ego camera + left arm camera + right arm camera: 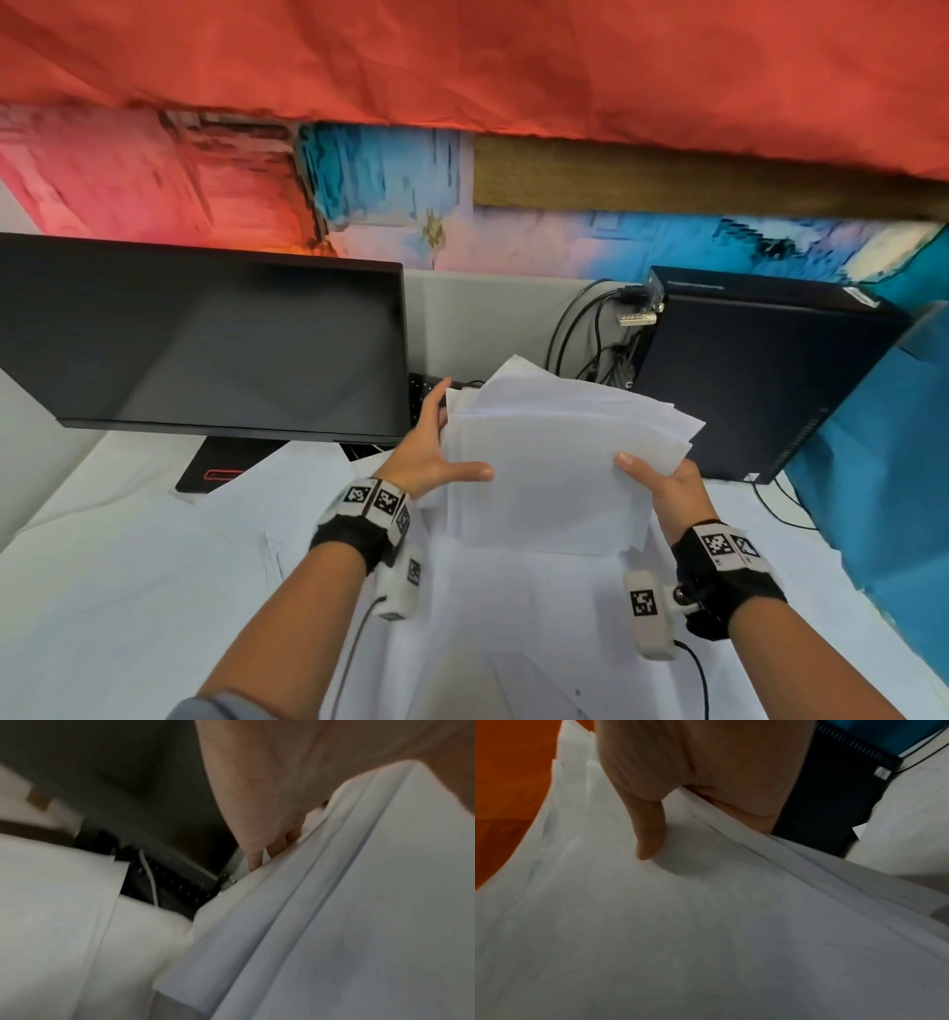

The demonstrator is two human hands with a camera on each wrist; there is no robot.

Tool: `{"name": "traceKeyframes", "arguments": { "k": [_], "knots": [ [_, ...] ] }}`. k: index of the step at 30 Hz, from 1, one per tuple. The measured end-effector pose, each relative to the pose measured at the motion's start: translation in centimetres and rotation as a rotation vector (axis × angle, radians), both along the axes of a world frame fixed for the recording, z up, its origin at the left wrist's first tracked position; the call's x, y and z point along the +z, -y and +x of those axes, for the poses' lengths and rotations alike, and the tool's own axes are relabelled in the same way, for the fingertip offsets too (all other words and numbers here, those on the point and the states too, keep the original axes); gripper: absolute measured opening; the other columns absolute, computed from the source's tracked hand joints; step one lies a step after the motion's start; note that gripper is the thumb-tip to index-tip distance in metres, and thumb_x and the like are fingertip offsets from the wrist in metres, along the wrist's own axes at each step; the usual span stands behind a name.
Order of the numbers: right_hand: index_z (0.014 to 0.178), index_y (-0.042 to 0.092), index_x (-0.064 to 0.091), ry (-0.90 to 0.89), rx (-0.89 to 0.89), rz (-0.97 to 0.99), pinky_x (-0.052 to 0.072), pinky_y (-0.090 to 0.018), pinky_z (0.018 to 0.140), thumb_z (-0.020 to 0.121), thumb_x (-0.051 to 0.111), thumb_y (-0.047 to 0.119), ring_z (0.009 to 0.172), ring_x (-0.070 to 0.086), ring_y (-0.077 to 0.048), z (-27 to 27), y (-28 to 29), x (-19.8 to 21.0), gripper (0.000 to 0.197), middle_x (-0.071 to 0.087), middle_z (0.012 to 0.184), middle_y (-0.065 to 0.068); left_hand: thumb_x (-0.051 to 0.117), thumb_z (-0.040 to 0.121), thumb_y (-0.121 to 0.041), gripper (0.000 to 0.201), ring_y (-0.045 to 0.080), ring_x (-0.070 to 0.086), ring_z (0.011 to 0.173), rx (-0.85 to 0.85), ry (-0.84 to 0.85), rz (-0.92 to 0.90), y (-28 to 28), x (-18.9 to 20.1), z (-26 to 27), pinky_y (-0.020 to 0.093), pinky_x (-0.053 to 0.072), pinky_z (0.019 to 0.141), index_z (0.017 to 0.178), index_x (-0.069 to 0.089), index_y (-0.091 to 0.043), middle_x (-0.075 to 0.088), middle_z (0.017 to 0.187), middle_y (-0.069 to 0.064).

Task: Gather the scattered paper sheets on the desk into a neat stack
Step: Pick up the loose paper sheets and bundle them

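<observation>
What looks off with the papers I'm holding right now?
The stack between your left hand and right hand is fanned, its far corners splayed at different angles. More sheets lie loose on the desk.

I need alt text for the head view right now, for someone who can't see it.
Both hands hold an uneven bundle of white paper sheets above the desk: left hand at its left edge, right hand at its right. More sheets lie below; a dark monitor stands left, a computer tower right.
</observation>
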State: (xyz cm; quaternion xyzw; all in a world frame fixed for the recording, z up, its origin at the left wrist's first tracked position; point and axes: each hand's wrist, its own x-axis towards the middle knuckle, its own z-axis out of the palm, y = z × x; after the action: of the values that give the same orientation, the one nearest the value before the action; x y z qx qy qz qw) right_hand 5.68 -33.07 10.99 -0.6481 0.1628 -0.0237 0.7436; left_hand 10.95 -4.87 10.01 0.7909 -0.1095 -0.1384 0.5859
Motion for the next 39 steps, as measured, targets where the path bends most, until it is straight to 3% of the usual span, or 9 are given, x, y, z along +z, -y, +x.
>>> {"name": "traceKeyframes", "arguments": {
  "k": [5,10,14,18,21,25,30,33,39],
  "knots": [
    [0.109,0.008,0.061,-0.009,-0.022,0.048,0.052,-0.027,0.065,0.080,0.063,-0.008,0.087,0.067,-0.022,0.4,-0.1,-1.7,0.033,0.070,0.098,-0.008,0.091,0.048,-0.040,0.096,0.008,0.062,0.110,0.131,-0.143,-0.128,1.6,-5.2,-0.1,0.034,0.051,0.095,0.132,0.047,-0.025,0.065,0.118,-0.009],
    [0.083,0.013,0.059,-0.038,-0.140,0.011,0.049,-0.023,0.055,0.081,0.054,-0.015,0.064,0.062,-0.018,0.9,-1.7,-2.9,0.029,0.066,0.072,-0.002,0.078,0.066,-0.007,0.045,0.031,0.066,0.096,0.378,-0.204,-0.326,4.4,-6.3,0.2,0.024,0.054,0.066,0.108,0.064,-0.010,0.070,0.095,0.003],
    [0.113,-0.007,0.058,0.073,-0.154,-0.104,0.053,-0.014,0.069,0.082,0.058,-0.013,0.081,0.063,-0.016,1.4,-1.3,-2.7,0.031,0.065,0.107,-0.013,0.077,0.066,-0.011,0.036,0.019,0.065,0.084,0.450,-0.051,-0.310,5.0,-4.3,0.4,0.029,0.053,0.072,0.100,0.064,-0.012,0.068,0.090,-0.003],
    [0.116,0.005,0.056,0.152,-0.106,-0.099,0.054,-0.024,0.079,0.083,0.053,-0.015,0.087,0.067,-0.008,0.8,1.0,-2.5,0.038,0.069,0.100,-0.001,0.074,0.078,-0.002,0.031,-0.007,0.061,0.081,0.453,0.225,-0.226,3.0,-2.8,0.0,0.014,0.051,0.075,0.102,0.058,-0.012,0.064,0.095,-0.008],
    [0.105,0.011,0.058,0.144,-0.075,-0.097,0.051,-0.030,0.080,0.080,0.046,-0.018,0.088,0.065,-0.014,0.0,1.2,-3.3,0.039,0.071,0.091,0.005,0.060,0.086,0.003,0.021,-0.005,0.057,0.077,0.474,0.248,-0.252,1.4,-4.3,-0.9,0.014,0.048,0.074,0.096,0.054,-0.015,0.060,0.086,-0.012],
    [0.104,0.013,0.059,0.102,-0.030,-0.109,0.051,-0.020,0.073,0.079,0.047,-0.016,0.083,0.066,-0.003,-0.4,-0.9,-4.0,0.040,0.071,0.086,0.014,0.050,0.092,-0.003,0.027,-0.004,0.034,0.059,0.565,0.275,-0.163,0.8,-6.1,-1.8,0.013,0.033,0.061,0.076,0.047,-0.025,0.036,0.067,-0.008],
    [0.128,0.005,0.051,0.091,0.040,-0.059,0.054,-0.024,0.078,0.064,0.046,-0.013,0.099,0.066,-0.011,0.4,-1.8,-3.5,0.067,0.066,0.108,-0.003,0.042,0.095,-0.003,0.026,0.000,0.035,0.065,0.613,0.248,-0.213,0.7,-6.7,-2.0,0.011,0.033,0.063,0.076,0.042,-0.021,0.037,0.073,-0.008],
    [0.138,0.013,0.039,0.084,0.130,-0.106,0.050,-0.039,0.094,0.057,0.052,-0.009,0.122,0.053,-0.026,0.6,-1.8,-4.0,0.084,0.054,0.131,-0.013,0.039,0.096,0.000,0.028,0.001,0.035,0.067,0.578,0.226,-0.256,1.3,-6.7,-2.5,0.013,0.033,0.064,0.077,0.039,-0.021,0.036,0.074,-0.010],
    [0.122,0.001,0.057,0.083,-0.015,-0.188,0.053,-0.018,0.074,0.091,0.058,0.005,0.088,0.068,-0.003,1.4,-2.0,-4.5,0.031,0.067,0.104,-0.002,0.041,0.088,0.001,0.023,0.013,0.051,0.096,0.570,0.198,-0.384,2.0,-7.1,-3.1,0.022,0.041,0.088,0.082,0.047,-0.020,0.053,0.107,0.004]
  ]
}}
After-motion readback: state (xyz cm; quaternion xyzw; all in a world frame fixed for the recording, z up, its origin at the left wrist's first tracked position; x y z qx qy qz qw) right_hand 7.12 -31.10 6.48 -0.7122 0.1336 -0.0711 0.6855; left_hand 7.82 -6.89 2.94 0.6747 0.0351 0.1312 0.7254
